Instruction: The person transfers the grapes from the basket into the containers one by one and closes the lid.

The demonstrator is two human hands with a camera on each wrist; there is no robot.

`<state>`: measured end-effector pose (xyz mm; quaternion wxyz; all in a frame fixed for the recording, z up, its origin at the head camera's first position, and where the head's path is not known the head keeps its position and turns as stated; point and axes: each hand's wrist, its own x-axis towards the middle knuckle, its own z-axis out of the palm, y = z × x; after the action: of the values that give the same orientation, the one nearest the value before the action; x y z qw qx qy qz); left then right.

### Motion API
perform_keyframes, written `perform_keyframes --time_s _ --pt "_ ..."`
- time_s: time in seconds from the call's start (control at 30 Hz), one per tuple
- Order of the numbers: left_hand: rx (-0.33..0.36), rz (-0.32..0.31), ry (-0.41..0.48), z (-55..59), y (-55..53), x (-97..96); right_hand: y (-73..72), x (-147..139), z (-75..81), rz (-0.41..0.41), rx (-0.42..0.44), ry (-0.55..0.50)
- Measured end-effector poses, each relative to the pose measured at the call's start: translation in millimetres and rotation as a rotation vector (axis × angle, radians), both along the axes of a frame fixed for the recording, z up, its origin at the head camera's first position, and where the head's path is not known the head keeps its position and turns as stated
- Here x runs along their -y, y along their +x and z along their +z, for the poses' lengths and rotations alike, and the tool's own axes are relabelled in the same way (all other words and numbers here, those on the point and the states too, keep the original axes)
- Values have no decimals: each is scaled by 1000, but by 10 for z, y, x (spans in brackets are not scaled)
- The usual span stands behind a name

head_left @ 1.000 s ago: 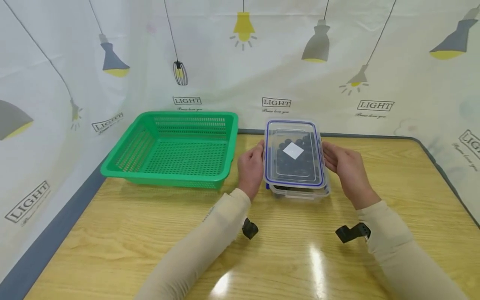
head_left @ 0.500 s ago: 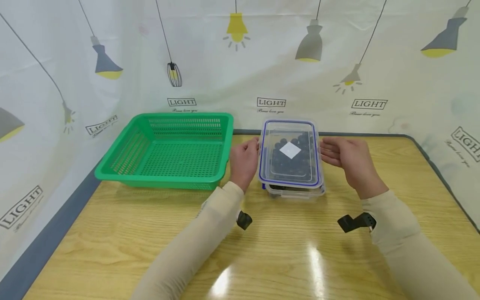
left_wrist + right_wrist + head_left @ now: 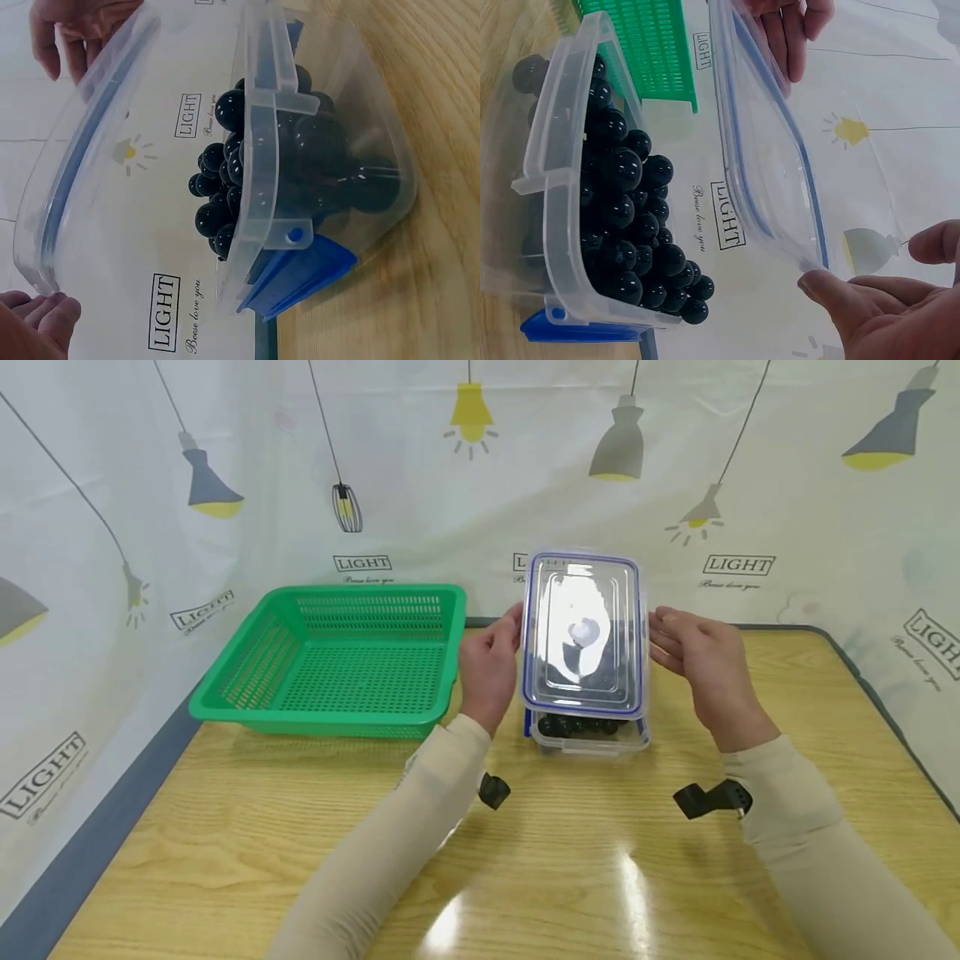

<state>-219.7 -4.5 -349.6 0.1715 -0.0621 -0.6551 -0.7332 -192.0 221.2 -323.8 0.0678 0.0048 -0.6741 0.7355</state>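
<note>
A clear plastic lid [image 3: 545, 672] with a blue seal is held above a clear food container [image 3: 592, 747], tilted and apart from its rim. My left hand [image 3: 487, 668] pinches the lid's left edge; my right hand [image 3: 708, 677] holds the right edge, its thumb [image 3: 829, 289] on the lid's corner in the right wrist view. Inside the container, glossy black grape-like balls [image 3: 622, 169] heap above the rim. Blue side clips hang unfastened, one blue clip [image 3: 300, 277] showing in the left wrist view.
A green slotted plastic basket [image 3: 367, 722] stands left of the container on the wooden table [image 3: 570, 860]. Behind the table's dark back edge hangs a white curtain [image 3: 420, 468] printed with lamps.
Both hands have raised the lid off the container and tilted it up, baring the balls at the front. The basket and container have stayed in place.
</note>
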Motion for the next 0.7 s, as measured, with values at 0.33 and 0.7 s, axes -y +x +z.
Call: perform_keyframes --time_s 0.33,0.7 --pt "-205 -153 120 21 27 34 36 49 -5 -30 -230 -159" --pt "-404 -238 118 20 45 4 68 79 -20 -16 -290 -187"
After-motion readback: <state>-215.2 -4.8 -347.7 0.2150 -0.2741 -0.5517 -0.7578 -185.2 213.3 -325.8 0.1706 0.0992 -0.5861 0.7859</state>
